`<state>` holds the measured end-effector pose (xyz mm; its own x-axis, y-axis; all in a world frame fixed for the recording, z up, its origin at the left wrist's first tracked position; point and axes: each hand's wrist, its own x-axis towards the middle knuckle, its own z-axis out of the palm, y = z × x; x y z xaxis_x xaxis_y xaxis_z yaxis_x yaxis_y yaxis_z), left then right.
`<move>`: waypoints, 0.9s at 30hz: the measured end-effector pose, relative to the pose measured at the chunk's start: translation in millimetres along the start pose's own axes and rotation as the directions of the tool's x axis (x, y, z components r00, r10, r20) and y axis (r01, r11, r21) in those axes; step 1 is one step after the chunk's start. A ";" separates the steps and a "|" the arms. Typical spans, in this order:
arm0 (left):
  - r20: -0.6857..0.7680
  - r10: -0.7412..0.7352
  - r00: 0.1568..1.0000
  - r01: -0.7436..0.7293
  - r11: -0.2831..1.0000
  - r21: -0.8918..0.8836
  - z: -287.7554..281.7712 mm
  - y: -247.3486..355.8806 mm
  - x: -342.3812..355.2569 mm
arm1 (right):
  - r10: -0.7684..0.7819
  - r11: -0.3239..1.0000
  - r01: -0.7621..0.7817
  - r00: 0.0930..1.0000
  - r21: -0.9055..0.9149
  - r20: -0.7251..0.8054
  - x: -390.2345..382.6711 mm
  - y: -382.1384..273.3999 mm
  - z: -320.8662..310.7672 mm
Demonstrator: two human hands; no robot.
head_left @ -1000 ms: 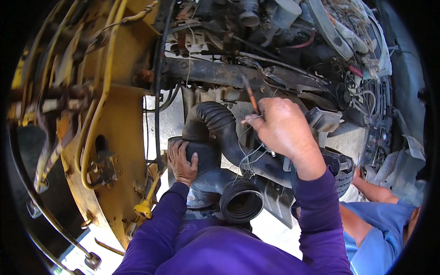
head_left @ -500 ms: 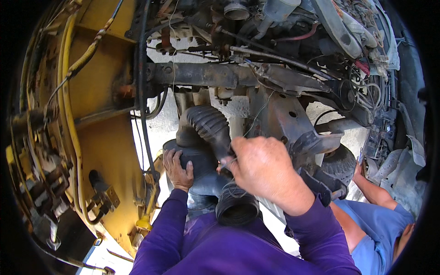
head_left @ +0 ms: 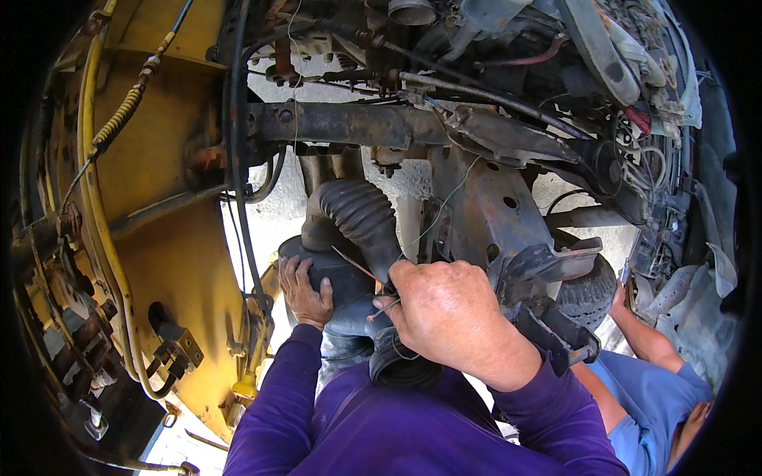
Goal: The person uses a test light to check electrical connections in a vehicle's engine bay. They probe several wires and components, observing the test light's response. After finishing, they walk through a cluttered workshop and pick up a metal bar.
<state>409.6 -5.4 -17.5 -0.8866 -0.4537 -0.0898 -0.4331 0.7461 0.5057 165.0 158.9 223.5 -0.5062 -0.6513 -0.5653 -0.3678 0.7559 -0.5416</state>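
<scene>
1. Below the ribbed black hose (head_left: 361,210), your right hand (head_left: 452,313) is balled up, thumb and forefinger pinched together on a thin wire (head_left: 445,204)
2. That thin wire runs from your knuckles up and rightward, past the grey metal bracket (head_left: 480,210), while a short end (head_left: 382,310) pokes out beside your thumb
3. Your left hand (head_left: 305,293) rests on the black canister (head_left: 337,289), fingers spread apart and clamped on nothing, apparently bracing it
4. A slim pointed rod (head_left: 355,262) slants between your two hands, in front of the canister; whether your right hand grips it too, you cannot tell from this view
5. The round hose mouth (head_left: 382,366) sits just under your right hand, partly hidden by it
6. The step in hand looks like working the wire close to the hose while your left palm steadies the canister
7. The next move seems to call for a firm pinch, an even pull without kinking the wire, and its short end clear of your left fingers
8. Off to your right, a co-worker's arm (head_left: 647,337) reaches in, well apart from your hands
</scene>
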 end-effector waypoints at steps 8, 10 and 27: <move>0.024 0.018 1.000 -0.019 1.000 0.017 -2.0 -0.5 -0.7 | 0.034 0.998 -0.034 0.999 -0.043 -0.004 -0.2 -0.3 -3.1; 0.019 0.020 1.000 -0.021 1.000 0.011 -1.4 0.5 -0.1 | 0.045 0.998 -0.045 0.999 -0.032 0.012 0.8 -1.6 -5.6; 0.015 -0.004 1.000 0.004 1.000 0.001 -0.1 -0.4 -2.1 | -0.028 0.999 0.027 0.997 -0.025 -0.074 0.3 1.6 -3.4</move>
<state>411.7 -4.8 -17.4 -0.8873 -0.4490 -0.1048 -0.4366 0.7451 0.5041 161.6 160.1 224.5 -0.5518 -0.6659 -0.5022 -0.4007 0.7397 -0.5406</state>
